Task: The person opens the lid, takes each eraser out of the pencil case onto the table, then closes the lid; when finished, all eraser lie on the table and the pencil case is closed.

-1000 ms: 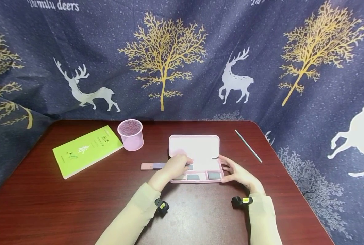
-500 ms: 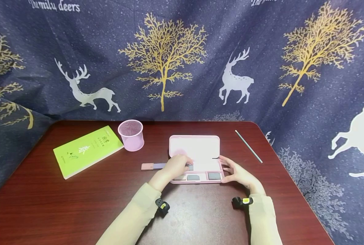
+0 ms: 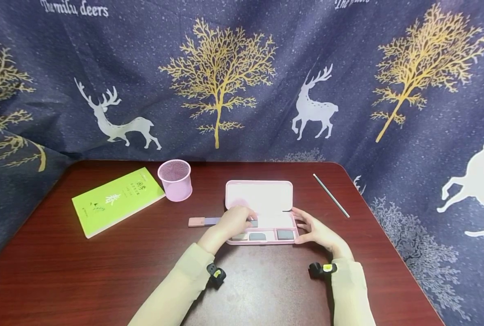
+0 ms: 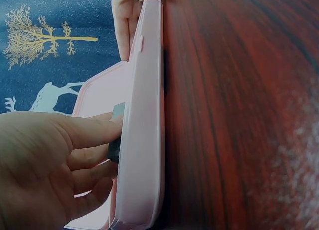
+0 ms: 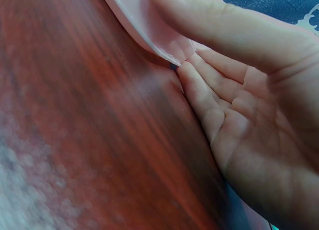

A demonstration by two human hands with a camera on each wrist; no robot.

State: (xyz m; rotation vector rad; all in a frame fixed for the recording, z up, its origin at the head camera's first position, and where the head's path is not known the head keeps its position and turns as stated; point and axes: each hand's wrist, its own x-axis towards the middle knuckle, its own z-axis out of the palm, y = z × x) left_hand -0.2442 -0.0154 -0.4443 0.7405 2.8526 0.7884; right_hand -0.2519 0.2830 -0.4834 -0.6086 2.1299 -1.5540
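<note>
An open pink pencil case [image 3: 260, 241] lies on the table, its lid raised at the back. Reaching in at its left part, my left hand [image 3: 233, 222] pinches a grey block [image 3: 253, 223] between thumb and fingers. The left wrist view also has this block [image 4: 118, 110] at the thumb tip. My right hand [image 3: 318, 229] grips the case's right end, thumb at the front corner and fingers at the back. In the right wrist view, fingertips [image 5: 192, 73] meet the pink case wall. A pink and lavender strip [image 3: 203, 222] emerges left of my left hand; its other end is hidden.
In the front compartments lie grey blocks [image 3: 284, 234]. A pink mesh pen cup [image 3: 175, 185] stands at the back left, beside a green book [image 3: 117, 201]. A thin pale green pencil [image 3: 330, 195] lies to the right. A deer-print cloth [image 3: 246, 81] hangs behind the table [image 3: 103, 271].
</note>
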